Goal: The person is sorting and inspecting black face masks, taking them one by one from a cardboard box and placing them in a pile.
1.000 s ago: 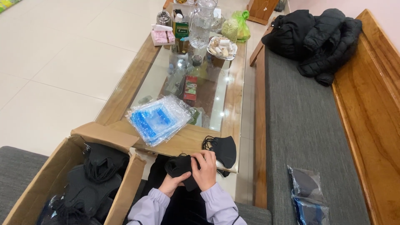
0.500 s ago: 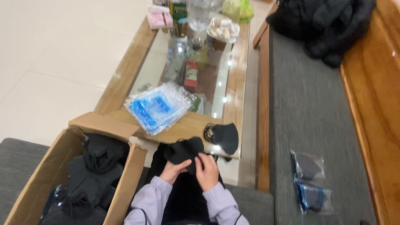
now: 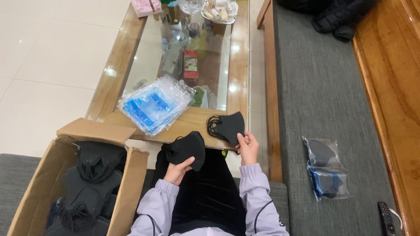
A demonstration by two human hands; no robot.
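Looking down from the head camera, you have one view to log.

Left hand [image 3: 178, 171]: your fingers are curled under a folded black mask [image 3: 189, 149], holding it over your lap, just short of the near edge of the desk [image 3: 197, 124].

Right hand [image 3: 248, 147]: your fingers are pinched narrow on the near corner of a second black mask [image 3: 227, 126], which lies flat on the desk edge. Its long axis runs left to right, ear loops bunched at its left end. It lies just beyond and left of your right fingertips; that hand is the nearer one.

Desk: a stack of clear blue-printed bags [image 3: 153, 105] sits left of the second mask, well apart.

Floor, your left: an open cardboard box [image 3: 127, 183] holds more black masks.

Bench cushion, your right: two packed bags [image 3: 326, 172]; a remote control [image 3: 386, 217] near the corner.
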